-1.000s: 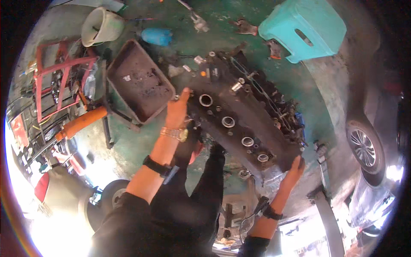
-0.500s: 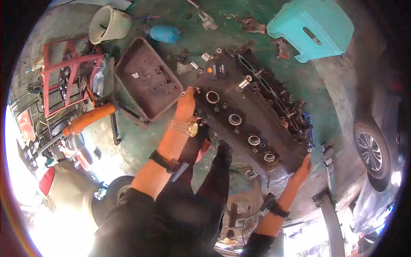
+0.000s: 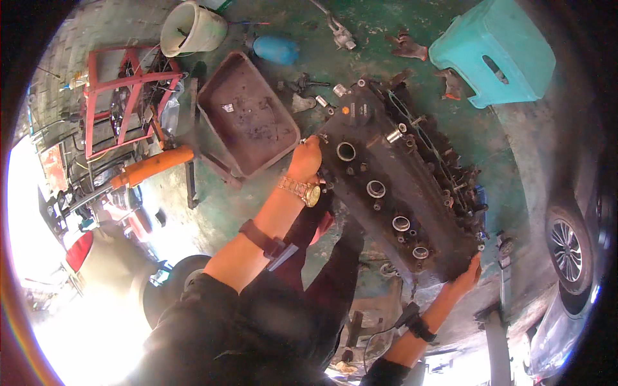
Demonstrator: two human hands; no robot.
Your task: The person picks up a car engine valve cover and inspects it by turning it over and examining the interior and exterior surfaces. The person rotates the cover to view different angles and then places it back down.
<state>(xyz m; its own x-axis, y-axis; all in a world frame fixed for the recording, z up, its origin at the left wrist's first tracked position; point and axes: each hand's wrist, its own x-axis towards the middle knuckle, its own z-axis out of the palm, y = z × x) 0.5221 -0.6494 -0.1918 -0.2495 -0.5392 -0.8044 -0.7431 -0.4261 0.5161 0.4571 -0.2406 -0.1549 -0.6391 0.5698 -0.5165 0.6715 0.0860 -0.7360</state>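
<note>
A large black engine valve cover [image 3: 412, 180], with a row of metal-rimmed round holes, sits over a dark engine head [image 3: 454, 174] that shows along its right side. My left hand [image 3: 304, 157] is closed on the cover's upper left edge. My right hand [image 3: 463, 276] grips the lower right corner, its fingertips partly hidden by the cover. Loose metal cylinders [image 3: 394, 136] lie on the cover and near its top end. A rusty tray [image 3: 205, 103] lies left of my left hand.
A teal stool [image 3: 515, 45] and work gloves [image 3: 409, 48] are at upper right, a car wheel [image 3: 566, 251] at right. A pale bucket [image 3: 193, 29], blue container [image 3: 275, 49], red metal frame [image 3: 132, 83] and orange cylinder [image 3: 151, 166] stand or lie upper left.
The whole scene has shifted rightward in the picture as the head view moved. Both hands have kept hold of the cover, which shows no clear movement relative to the tray.
</note>
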